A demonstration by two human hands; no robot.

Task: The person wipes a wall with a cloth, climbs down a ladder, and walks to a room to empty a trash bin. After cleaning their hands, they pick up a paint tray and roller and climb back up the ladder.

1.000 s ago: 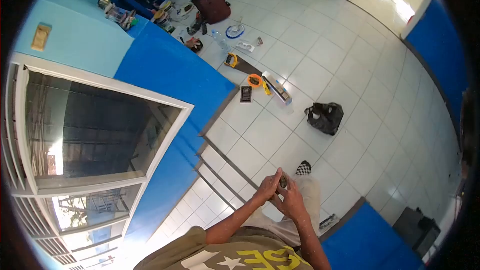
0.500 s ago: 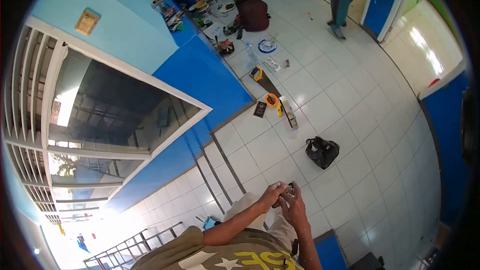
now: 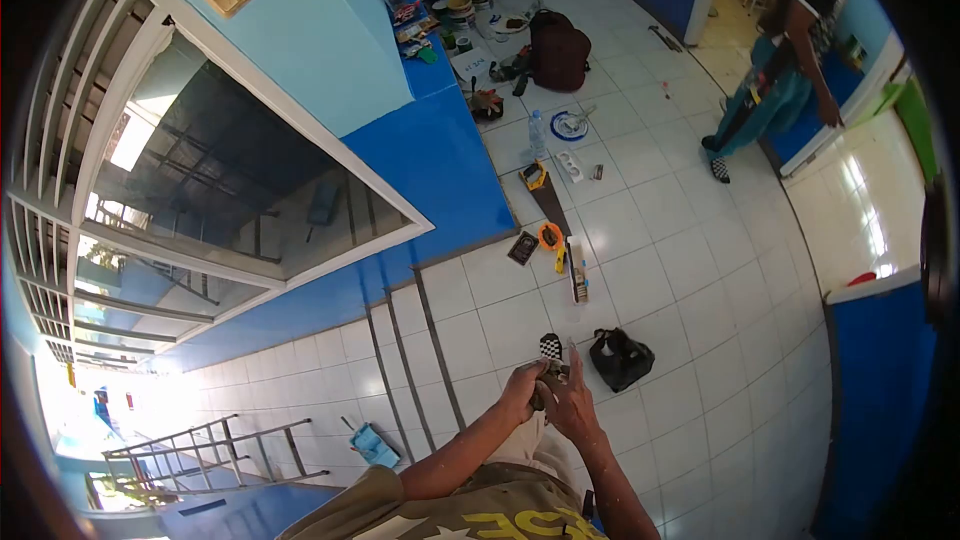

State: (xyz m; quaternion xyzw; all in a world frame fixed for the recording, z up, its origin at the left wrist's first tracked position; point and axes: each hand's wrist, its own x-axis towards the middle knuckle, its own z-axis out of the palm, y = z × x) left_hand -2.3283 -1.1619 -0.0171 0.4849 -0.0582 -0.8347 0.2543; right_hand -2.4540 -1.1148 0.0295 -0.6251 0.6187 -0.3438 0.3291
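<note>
My left hand [image 3: 518, 392] and my right hand [image 3: 570, 402] meet in front of my body, low in the middle of the view. Both are closed around a small dark object [image 3: 543, 387] that the fingers mostly hide; what it is cannot be made out. One finger of my right hand points up and away. Just beyond the hands shows a black-and-white checkered shoe [image 3: 551, 345]. A black plastic bag [image 3: 621, 360] lies on the floor right of my hands. Farther off lie a saw with a yellow handle [image 3: 534, 176], an orange ring-shaped item [image 3: 550, 235] and a level-like bar [image 3: 577, 270].
Another person [image 3: 775, 90] stands by the doorway at the upper right. A dark red backpack [image 3: 560, 50], a bottle [image 3: 537, 133] and paint tubs [image 3: 460, 5] are along the upper floor. Steps [image 3: 410, 360] drop at the left; a metal ladder [image 3: 210, 455] lies lower left.
The view has shifted. The other person has come farther into sight by the doorway. My right hand has a finger extended now, and the held object is more hidden.
</note>
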